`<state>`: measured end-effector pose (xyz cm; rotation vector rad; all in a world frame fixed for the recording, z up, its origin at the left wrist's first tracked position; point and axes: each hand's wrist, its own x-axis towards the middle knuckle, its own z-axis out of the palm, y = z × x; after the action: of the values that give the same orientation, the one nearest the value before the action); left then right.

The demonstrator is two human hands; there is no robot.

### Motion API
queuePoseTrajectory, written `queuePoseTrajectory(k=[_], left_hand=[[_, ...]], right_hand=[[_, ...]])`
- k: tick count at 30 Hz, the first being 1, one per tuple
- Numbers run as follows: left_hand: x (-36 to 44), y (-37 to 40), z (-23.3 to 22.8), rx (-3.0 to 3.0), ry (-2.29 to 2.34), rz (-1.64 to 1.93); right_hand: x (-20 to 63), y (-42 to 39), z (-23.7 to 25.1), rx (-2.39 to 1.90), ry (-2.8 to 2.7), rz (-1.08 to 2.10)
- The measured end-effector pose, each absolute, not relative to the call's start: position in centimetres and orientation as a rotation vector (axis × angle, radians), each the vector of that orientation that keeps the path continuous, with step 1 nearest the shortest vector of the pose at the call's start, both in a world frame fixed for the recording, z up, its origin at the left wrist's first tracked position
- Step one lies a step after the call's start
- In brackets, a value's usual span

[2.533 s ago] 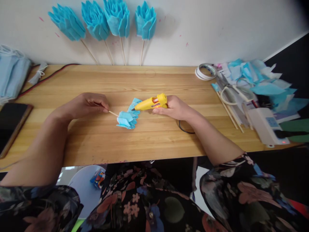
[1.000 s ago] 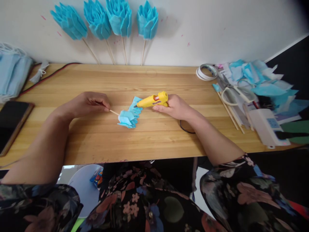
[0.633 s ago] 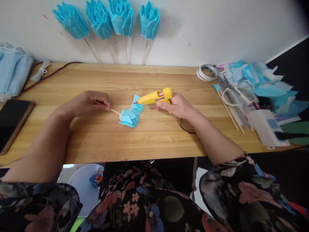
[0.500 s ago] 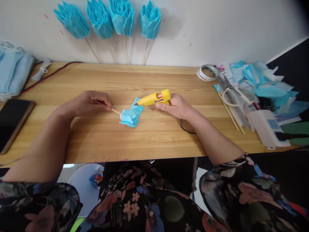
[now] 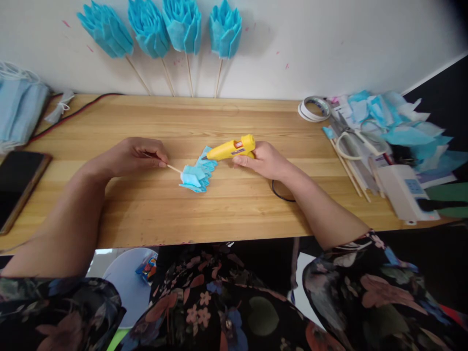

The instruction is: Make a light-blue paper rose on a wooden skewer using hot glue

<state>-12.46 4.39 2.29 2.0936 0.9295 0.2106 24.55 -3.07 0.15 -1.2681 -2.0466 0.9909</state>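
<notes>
My left hand (image 5: 146, 157) pinches a thin wooden stick (image 5: 173, 168) near the middle of the table. Round the stick's far end is wrapped a folded strip of blue fabric (image 5: 197, 176), its loose, jagged end trailing up and to the right. In my right hand (image 5: 265, 160) is a yellow glue gun (image 5: 230, 148), gripped by its handle. Its dark nozzle points left and sits at the strip's loose end; whether it touches the fabric I cannot tell.
Several blue fabric flowers (image 5: 224, 31) on sticks lean against the wall. At right are tape rolls (image 5: 313, 109), scissors (image 5: 353, 141), loose sticks (image 5: 347, 165), blue scraps (image 5: 413, 126) and a white device (image 5: 407, 192). Face masks (image 5: 20, 107) and a phone (image 5: 24, 187) lie at left.
The glue gun's nozzle has shifted very slightly down and left along the loose end of the strip. My left hand keeps its hold on the stick.
</notes>
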Motion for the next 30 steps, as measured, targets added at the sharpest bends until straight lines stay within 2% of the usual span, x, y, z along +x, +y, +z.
queuePoseTrajectory(k=[7,16,30], left_hand=[[-12.45,4.31,2.31,2.093,0.94,0.194],[-12.55,4.38,2.18,2.081,0.961,0.181],[-12.23,4.18,2.63,2.069,0.93,0.231]], right_hand=[[25.17,-3.34,1.14,-1.237,-2.035,0.998],[24.96,-3.39,0.56,-1.449,-2.09,0.903],[25.0,-3.31,0.45,-1.376,-2.092,0.911]])
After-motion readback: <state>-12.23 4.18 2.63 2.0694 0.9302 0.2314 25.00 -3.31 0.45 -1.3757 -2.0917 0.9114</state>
